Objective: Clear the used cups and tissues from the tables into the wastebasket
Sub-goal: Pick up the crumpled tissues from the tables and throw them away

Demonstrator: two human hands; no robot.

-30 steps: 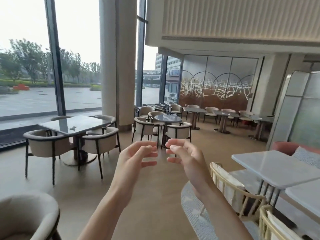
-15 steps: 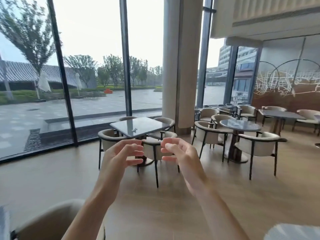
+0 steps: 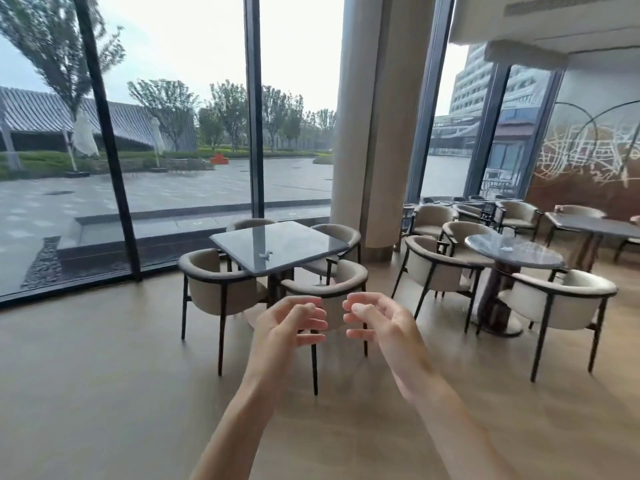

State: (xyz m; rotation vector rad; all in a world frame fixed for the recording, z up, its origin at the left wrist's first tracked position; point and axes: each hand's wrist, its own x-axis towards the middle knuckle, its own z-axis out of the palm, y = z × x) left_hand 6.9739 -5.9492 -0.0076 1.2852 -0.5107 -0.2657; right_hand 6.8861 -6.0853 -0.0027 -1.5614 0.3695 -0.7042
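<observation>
A crumpled tissue (image 3: 266,254), small and pale, lies on the square grey table (image 3: 242,241) that stands by the window wall; it sits on the near half of the tabletop, a little right of its middle, and nothing touches it. Left of that table runs the tall glass window (image 3: 173,133) with dark frames, showing a wet paved yard and trees outside. Four beige round-backed chairs ring the table; the nearest chair (image 3: 330,282) stands at its near right corner, with its back toward the camera. In front of that chair, well short of the table, two bare forearms reach forward from the bottom edge. The left hand (image 3: 284,327) is held in the air with fingers loosely curled and holds nothing. Just beside it, not touching, the right hand (image 3: 384,325) mirrors it, fingers loosely curled toward the left hand, also empty. Right of the table rises a thick pale column (image 3: 367,116). Farther right stands a round grey table (image 3: 485,245) with more beige chairs around it; a small pale scrap (image 3: 506,249) lies on its top, too blurred to tell what it is. At the far right edge is a dark rectangular table (image 3: 595,226) before a brown patterned wall. The floor (image 3: 104,375) is light wood.
</observation>
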